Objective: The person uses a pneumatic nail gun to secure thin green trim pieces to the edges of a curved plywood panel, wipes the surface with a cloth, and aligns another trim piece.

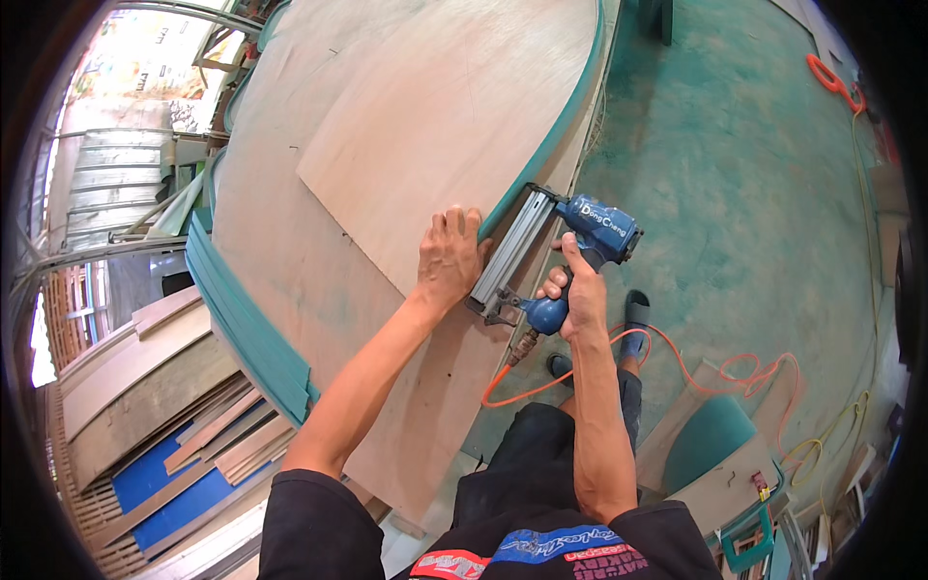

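My right hand [580, 295] is wrapped round the grip of a blue pneumatic nail gun [601, 227] with a long grey magazine [512, 253]. The gun's nose is against or very close to the teal edging strip [553, 155], which follows the curved rim of a pale plywood panel [406, 155]. My left hand [450, 253] is closed at the strip's near end, its fingers over the panel's edge and its thumb on the outer side. Part of the strip there is hidden by my fingers. The panel lies flat on a larger plywood sheet [266, 208].
An orange air hose [677, 353] runs from the gun across the green-stained floor [735, 184]. Teal strips [246, 324] lie stacked left of the work surface. Wood offcuts [208, 425] stand farther left. A teal curved board [710, 435] and a yellow hose [817, 443] are at the lower right.
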The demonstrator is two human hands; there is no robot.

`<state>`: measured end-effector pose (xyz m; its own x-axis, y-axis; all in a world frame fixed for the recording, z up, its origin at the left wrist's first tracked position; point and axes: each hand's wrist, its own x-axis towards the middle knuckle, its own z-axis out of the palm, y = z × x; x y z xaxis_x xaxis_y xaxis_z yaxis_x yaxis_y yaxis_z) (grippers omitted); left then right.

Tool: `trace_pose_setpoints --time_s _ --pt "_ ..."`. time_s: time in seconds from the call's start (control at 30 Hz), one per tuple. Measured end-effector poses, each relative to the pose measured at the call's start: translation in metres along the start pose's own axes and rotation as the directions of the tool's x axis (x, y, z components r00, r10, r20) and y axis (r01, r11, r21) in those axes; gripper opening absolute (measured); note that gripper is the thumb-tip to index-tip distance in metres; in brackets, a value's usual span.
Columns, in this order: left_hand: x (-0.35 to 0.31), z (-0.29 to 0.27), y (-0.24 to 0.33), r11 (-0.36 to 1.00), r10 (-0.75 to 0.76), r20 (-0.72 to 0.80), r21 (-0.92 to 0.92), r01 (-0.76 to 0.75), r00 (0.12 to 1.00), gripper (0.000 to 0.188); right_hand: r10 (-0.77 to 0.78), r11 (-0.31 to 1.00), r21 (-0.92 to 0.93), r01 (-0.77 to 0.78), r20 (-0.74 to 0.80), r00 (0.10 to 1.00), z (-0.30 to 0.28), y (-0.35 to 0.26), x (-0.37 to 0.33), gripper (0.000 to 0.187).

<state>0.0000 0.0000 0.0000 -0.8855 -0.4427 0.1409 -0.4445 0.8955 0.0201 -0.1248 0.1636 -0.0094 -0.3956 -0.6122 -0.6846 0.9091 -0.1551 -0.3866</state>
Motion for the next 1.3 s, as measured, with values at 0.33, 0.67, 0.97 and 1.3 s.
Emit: trace_pose_setpoints --time_s 0.33,0.67,0.97,1.3 --pt "0.006 -0.008 0.010 0.999 -0.040 0.045 0.002 0.040 0.998 0.052 0.010 1.000 -0.013 -0.011 -0.017 1.000 0.001 0.001 -0.008 0.031" --pt "-0.020 -0.005 -0.006 0.999 -0.048 0.031 -0.020 0.049 0.998 0.062 0.072 0.996 0.043 -0.075 0.075 0.995 -0.004 0.000 0.005 0.033" --pt "-0.044 -0.002 0.001 0.973 -0.219 0.034 -0.074 0.221 0.975 0.053 0.072 0.997 -0.037 -0.071 0.015 0.997 -0.003 -0.004 0.004 0.036" --pt "-0.013 0.000 0.002 0.984 -0.137 0.056 -0.106 0.142 0.989 0.053 0.091 0.995 0.029 -0.091 0.004 0.996 0.002 -0.001 0.003 0.033"
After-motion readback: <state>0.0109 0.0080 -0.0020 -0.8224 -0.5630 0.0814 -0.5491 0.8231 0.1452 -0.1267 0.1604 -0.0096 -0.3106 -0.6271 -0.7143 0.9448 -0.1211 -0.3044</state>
